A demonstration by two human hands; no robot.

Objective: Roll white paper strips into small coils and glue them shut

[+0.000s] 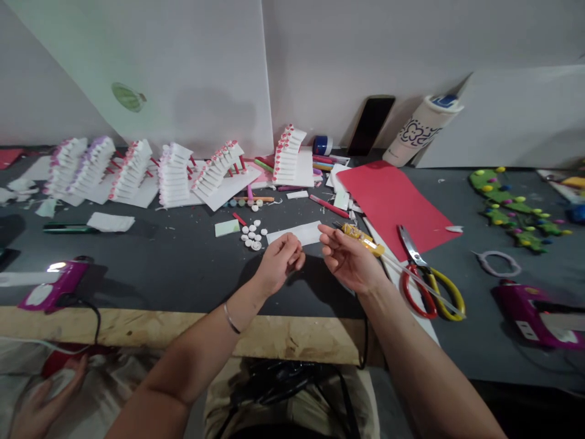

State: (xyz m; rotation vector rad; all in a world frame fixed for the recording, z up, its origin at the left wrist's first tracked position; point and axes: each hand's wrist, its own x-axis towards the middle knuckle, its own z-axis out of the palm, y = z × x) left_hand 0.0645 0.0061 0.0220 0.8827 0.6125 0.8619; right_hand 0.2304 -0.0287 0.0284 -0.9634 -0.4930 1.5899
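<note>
My left hand (pixel 281 262) is closed over the near part of the table, thumb and fingers pressed together. Whatever is between those fingers, if anything, is hidden. Facing it, my right hand (pixel 348 259) is turned partly palm up with its fingers apart and loosely bent; nothing shows in it. Just behind the right hand is a yellow glue gun (pixel 365 239), a long clear glue stick (pixel 425 277) running out of its back. Beyond both hands lies a translucent white strip (pixel 301 233). Several small white discs (pixel 253 235) are piled left of the strip, beside a pale green card (pixel 227 228).
Stepped white paper models (pixel 176 174) line the back. Scissors (pixel 423 277) with red and yellow handles lie right, near red paper (pixel 395 201). A tumbler (pixel 420 131) and phone (pixel 371 125) stand behind. Purple devices (pixel 55 286) flank the workspace. Another person's hand (pixel 52 396) shows lower left.
</note>
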